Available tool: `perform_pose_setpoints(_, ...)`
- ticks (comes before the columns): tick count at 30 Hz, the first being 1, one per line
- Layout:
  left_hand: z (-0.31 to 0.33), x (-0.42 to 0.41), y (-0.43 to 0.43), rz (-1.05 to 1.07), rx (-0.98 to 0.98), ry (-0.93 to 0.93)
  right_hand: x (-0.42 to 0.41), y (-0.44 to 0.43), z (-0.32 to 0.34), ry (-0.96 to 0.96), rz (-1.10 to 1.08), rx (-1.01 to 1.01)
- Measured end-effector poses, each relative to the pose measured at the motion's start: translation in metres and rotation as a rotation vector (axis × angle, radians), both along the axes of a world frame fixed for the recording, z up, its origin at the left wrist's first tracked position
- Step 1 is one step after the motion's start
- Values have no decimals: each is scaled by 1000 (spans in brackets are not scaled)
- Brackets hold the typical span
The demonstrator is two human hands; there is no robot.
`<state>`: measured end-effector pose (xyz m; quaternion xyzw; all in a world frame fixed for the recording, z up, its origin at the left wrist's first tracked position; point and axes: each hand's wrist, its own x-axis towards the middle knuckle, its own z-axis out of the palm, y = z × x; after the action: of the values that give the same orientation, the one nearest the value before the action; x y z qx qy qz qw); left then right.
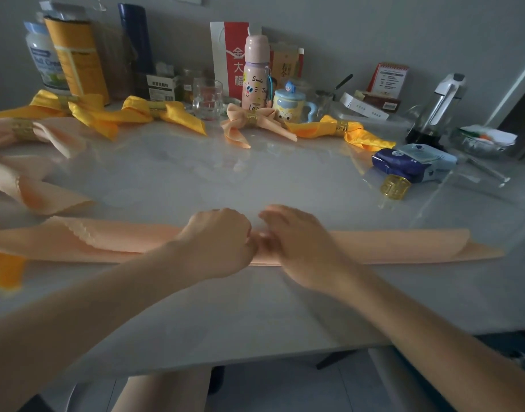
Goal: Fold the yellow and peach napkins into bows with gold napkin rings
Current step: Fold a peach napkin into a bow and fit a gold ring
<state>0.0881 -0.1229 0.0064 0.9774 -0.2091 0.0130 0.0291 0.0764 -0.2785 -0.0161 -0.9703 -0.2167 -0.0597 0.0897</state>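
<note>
Head view of a pale, glossy desk (255, 307). A long peach cloth napkin folded into a flat strip (389, 243) lies parallel to the front edge and near it, its ends reaching toward the left and right edges. Both hands meet at the middle of the strip. The left hand (219, 242) is curled like a fist, its fingers closed round the gathered cloth. The right hand (297, 242) touches it knuckle to knuckle. Its fingers are bent down onto the same spot and held together, but motion blur hides whether they pinch the cloth. A loose gold openwork napkin ring (395, 187) stands well apart, toward the right edge, just beside a dark-blue and pale-blue soft packet (415, 162). Along the back edge lie finished bows, each cinched by a gold ring: a yellow satin bow (154, 114) left of centre, a peach bow (252, 123) at centre, and a second yellow bow (341, 129) to its right. At the left edge lie a ringed peach bow (23, 130) and, nearer the front, an unringed peach napkin (32, 191). Behind the bows stand a clear faceted glass (207, 98), a pink cartoon-printed bottle (255, 72) and a yellow-and-blue cartoon mug (291, 105).
</note>
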Motion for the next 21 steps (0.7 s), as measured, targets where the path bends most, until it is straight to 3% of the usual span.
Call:
perform_pose_setpoints(4, -11, -5, -4, 10, -170, -275, -2, 2, -9, 88, -44, -62)
perform_pose_setpoints(6, -19, -6, -5, -45, -167, -193, -2, 3, -8, 94, -54, -102)
perform_pose_setpoints(9, -33, -13, 1, 30, 9, 21, -2, 3, -8, 122, -87, -131)
perform_pose_setpoints(15, -35, -25, 38, 128, 34, 73, -2, 2, -4, 159, -109, -175)
perform_pose_setpoints(21, -33, -49, 93, 394, -7, 102, -3, 5, -1, 196, -109, -160)
